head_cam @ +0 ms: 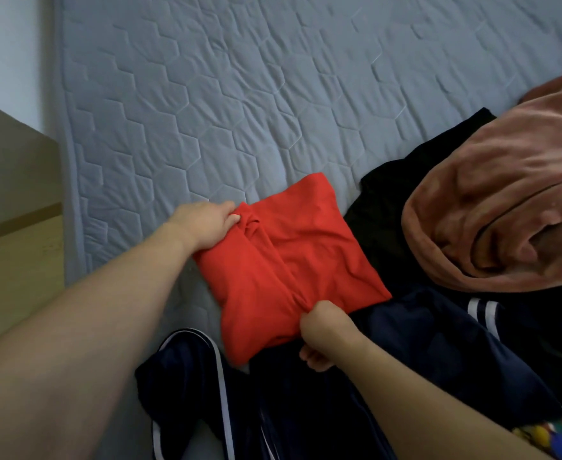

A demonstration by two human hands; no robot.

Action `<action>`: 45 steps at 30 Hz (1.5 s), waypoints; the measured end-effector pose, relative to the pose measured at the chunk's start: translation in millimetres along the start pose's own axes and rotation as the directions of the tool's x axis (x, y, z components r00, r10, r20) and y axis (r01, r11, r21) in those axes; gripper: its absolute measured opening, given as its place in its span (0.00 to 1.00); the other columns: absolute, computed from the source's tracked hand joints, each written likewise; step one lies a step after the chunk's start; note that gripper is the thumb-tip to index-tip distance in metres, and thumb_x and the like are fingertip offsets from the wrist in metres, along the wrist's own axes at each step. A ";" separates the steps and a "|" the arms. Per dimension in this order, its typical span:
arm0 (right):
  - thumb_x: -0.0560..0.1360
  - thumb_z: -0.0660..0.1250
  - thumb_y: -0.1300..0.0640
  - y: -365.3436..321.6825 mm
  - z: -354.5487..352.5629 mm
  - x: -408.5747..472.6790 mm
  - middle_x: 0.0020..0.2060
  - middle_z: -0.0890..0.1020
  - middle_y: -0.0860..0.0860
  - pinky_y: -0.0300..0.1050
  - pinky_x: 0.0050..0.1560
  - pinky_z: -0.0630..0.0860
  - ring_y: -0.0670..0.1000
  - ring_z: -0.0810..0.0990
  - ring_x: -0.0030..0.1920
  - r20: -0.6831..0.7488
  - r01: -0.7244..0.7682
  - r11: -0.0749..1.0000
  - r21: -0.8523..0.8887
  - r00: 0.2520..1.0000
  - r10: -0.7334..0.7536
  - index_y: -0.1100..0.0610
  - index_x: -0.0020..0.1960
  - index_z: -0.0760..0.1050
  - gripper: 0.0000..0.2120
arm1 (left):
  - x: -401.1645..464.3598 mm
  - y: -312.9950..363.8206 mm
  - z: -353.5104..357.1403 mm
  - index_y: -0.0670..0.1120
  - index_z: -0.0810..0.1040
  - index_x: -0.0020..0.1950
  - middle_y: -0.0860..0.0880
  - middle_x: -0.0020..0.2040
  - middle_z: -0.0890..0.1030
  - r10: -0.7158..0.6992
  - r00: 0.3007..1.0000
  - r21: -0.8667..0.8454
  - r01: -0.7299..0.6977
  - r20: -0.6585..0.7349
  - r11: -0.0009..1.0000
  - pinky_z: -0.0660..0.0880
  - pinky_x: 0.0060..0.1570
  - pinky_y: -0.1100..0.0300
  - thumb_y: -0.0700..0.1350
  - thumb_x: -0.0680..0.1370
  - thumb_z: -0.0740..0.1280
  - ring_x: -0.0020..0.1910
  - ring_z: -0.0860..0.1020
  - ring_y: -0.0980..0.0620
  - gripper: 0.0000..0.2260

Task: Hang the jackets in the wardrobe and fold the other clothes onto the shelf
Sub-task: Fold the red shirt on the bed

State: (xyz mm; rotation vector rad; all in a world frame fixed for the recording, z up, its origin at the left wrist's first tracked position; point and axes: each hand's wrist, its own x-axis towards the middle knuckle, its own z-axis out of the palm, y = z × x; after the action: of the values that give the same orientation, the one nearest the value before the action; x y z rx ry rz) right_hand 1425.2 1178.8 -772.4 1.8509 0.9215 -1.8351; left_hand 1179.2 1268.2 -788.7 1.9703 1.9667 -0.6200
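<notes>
While both hands pinch red garment (282, 260), left hand (206, 222), right hand (322, 323), seemingly folded.

Red garment (282, 260); navy jacket (439, 346), white stripes; grey-blue hexagon-quilted mattress (239, 94); perhaps rust blanket (505, 200).

Four pieces of clothing are lying on the one quilted mattress (239, 94). One folded red shirt (282, 260) is sitting at the middle of the mattress's near edge. Beside the red shirt — on its right — one black garment (399, 207) is spreading out, with one rust-brown fleece garment (498, 207) lying on it. One navy track jacket (439, 353) with white stripes is lying nearest the viewer, partly under the red shirt. Two hands — left hand (206, 224), right hand (322, 330) — are gripping the red shirt.
</notes>
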 end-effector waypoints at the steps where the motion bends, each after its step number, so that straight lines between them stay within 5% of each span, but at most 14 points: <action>1: 0.77 0.53 0.64 -2.6 -0.6 0.0 0.29 0.80 0.61 0.52 0.40 0.81 0.57 0.79 0.29 -0.013 -0.026 0.999 -0.024 1.000 0.026 0.69 0.37 0.71 0.15 | 2.2 6.3 4.0 0.49 0.70 0.61 0.40 0.57 0.81 -0.012 0.999 0.027 0.013 -0.042 1.000 0.72 0.48 0.51 0.57 0.83 0.52 0.56 0.79 0.40 0.16; 4: 0.74 0.55 0.64 -9.1 -6.0 -2.8 0.37 0.83 0.63 0.55 0.47 0.81 0.61 0.84 0.41 -0.076 -0.015 0.978 -0.210 0.997 -0.001 0.69 0.45 0.77 0.13 | -1.1 24.3 15.3 0.48 0.67 0.61 0.40 0.53 0.82 -0.089 0.988 0.073 0.098 -0.124 0.992 0.73 0.49 0.50 0.56 0.83 0.50 0.53 0.81 0.39 0.15; 6: 0.74 0.59 0.56 -9.5 -14.7 -6.7 0.49 0.83 0.60 0.50 0.51 0.79 0.60 0.83 0.50 -0.237 0.080 0.876 -0.475 0.947 -0.215 0.64 0.53 0.77 0.15 | -7.0 30.5 20.2 0.46 0.67 0.61 0.41 0.56 0.80 -0.172 0.973 0.116 0.190 -0.153 0.975 0.70 0.54 0.49 0.54 0.83 0.53 0.57 0.78 0.40 0.14; 8: 0.74 0.62 0.46 -2.6 -29.5 -12.7 0.54 0.79 0.57 0.48 0.49 0.75 0.59 0.79 0.54 -0.465 0.138 0.792 -0.594 0.744 -0.479 0.58 0.57 0.72 0.19 | -9.3 34.9 12.2 0.45 0.68 0.64 0.42 0.62 0.74 -0.156 0.963 0.035 0.168 -0.221 0.985 0.65 0.62 0.47 0.50 0.79 0.59 0.63 0.72 0.41 0.15; 10: 0.71 0.66 0.40 8.1 -46.0 -12.5 0.56 0.74 0.57 0.50 0.50 0.74 0.61 0.75 0.56 -0.612 0.125 0.790 -0.600 0.564 -0.554 0.58 0.59 0.67 0.26 | 1.4 46.7 -7.8 0.45 0.69 0.69 0.43 0.68 0.70 0.069 0.947 -0.099 -0.105 -0.313 0.990 0.60 0.70 0.47 0.43 0.73 0.60 0.68 0.67 0.40 0.22; 14: 0.68 0.67 0.35 26.2 -62.6 1.1 0.64 0.69 0.59 0.53 0.63 0.66 0.62 0.66 0.65 -0.618 -0.061 0.910 -0.409 0.753 -0.227 0.61 0.65 0.66 0.37 | 29.9 109.3 -48.0 0.55 0.55 0.78 0.52 0.79 0.54 0.481 0.859 0.064 -0.478 -0.174 0.876 0.46 0.76 0.43 0.38 0.71 0.61 0.78 0.48 0.43 0.37; 16: 0.70 0.68 0.37 26.0 -62.2 4.9 0.63 0.71 0.59 0.53 0.63 0.66 0.62 0.66 0.64 -0.567 0.011 0.922 -0.387 0.785 -0.248 0.60 0.63 0.70 0.33 | 39.4 138.9 -46.7 0.57 0.54 0.78 0.54 0.80 0.50 0.549 0.836 0.282 -0.530 0.011 0.800 0.41 0.74 0.40 0.42 0.75 0.59 0.78 0.43 0.43 0.33; 19: 0.72 0.66 0.47 21.9 -62.0 8.7 0.60 0.73 0.56 0.52 0.60 0.67 0.61 0.69 0.60 -0.555 0.164 0.892 -0.422 0.731 -0.397 0.57 0.57 0.74 0.18 | 47.4 157.3 -41.7 0.54 0.65 0.74 0.52 0.78 0.55 0.445 0.883 0.441 -0.461 0.148 0.770 0.36 0.71 0.34 0.45 0.77 0.59 0.78 0.45 0.43 0.24; 23: 0.69 0.64 0.55 18.4 -59.5 0.8 0.47 0.78 0.52 0.51 0.52 0.70 0.59 0.73 0.51 -0.627 0.323 0.856 -0.403 0.585 -0.515 0.55 0.47 0.74 0.07 | 47.6 148.0 -59.4 0.50 0.78 0.61 0.49 0.59 0.77 0.492 0.861 0.523 -0.481 0.131 0.704 0.38 0.72 0.33 0.46 0.73 0.62 0.68 0.67 0.46 0.17; 26: 0.68 0.64 0.57 15.6 -46.5 -15.7 0.33 0.76 0.47 0.45 0.33 0.69 0.50 0.75 0.35 -0.580 0.584 0.779 -0.228 0.561 -0.590 0.52 0.38 0.68 0.04 | 34.4 115.9 -82.1 0.51 0.78 0.53 0.50 0.46 0.81 0.578 0.815 0.517 -0.509 0.034 0.688 0.45 0.74 0.38 0.44 0.68 0.64 0.58 0.74 0.46 0.14; 33: 0.61 0.67 0.52 -7.4 31.0 -59.3 0.35 0.76 0.50 0.49 0.39 0.71 0.56 0.75 0.37 -0.244 0.539 0.352 -0.765 0.264 -0.933 0.52 0.40 0.72 0.09 | -32.5 6.5 -63.5 0.48 0.76 0.50 0.48 0.44 0.78 0.692 0.660 0.533 -0.488 -0.292 0.691 0.66 0.67 0.45 0.42 0.70 0.58 0.47 0.77 0.44 0.11; 38: 0.65 0.69 0.46 -9.8 101.4 -38.6 0.44 0.80 0.52 0.55 0.64 0.65 0.56 0.77 0.50 0.115 0.406 0.094 -0.909 0.461 -0.880 0.54 0.45 0.80 0.14 | -69.5 -34.8 7.0 0.50 0.80 0.54 0.46 0.48 0.80 0.590 0.733 0.442 -0.430 -0.339 0.788 0.75 0.55 0.49 0.42 0.75 0.56 0.45 0.79 0.44 0.16; 40: 0.73 0.60 0.45 -5.1 107.6 -23.5 0.53 0.78 0.55 0.56 0.72 0.56 0.56 0.70 0.60 0.123 0.457 0.199 -0.867 0.582 -0.804 0.57 0.53 0.79 0.19 | -80.1 -41.1 34.1 0.48 0.80 0.56 0.44 0.53 0.80 0.490 0.809 0.343 -0.383 -0.325 0.858 0.76 0.53 0.49 0.42 0.72 0.56 0.49 0.79 0.42 0.18; 45: 0.69 0.71 0.49 10.8 99.1 2.7 0.56 0.75 0.57 0.54 0.59 0.71 0.60 0.74 0.56 -0.428 0.452 0.554 -0.699 0.357 -0.830 0.56 0.57 0.76 0.20 | -85.2 -45.3 69.6 0.41 0.80 0.53 0.41 0.54 0.78 0.098 0.941 -0.348 -0.215 -0.323 0.912 0.68 0.61 0.50 0.44 0.65 0.58 0.55 0.75 0.39 0.20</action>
State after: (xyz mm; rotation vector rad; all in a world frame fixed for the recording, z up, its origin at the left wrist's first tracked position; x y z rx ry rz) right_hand 1359.5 1104.8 -784.9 1.9936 2.5197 -0.8399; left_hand 1129.4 1161.1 -802.7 2.0295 1.8793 0.1090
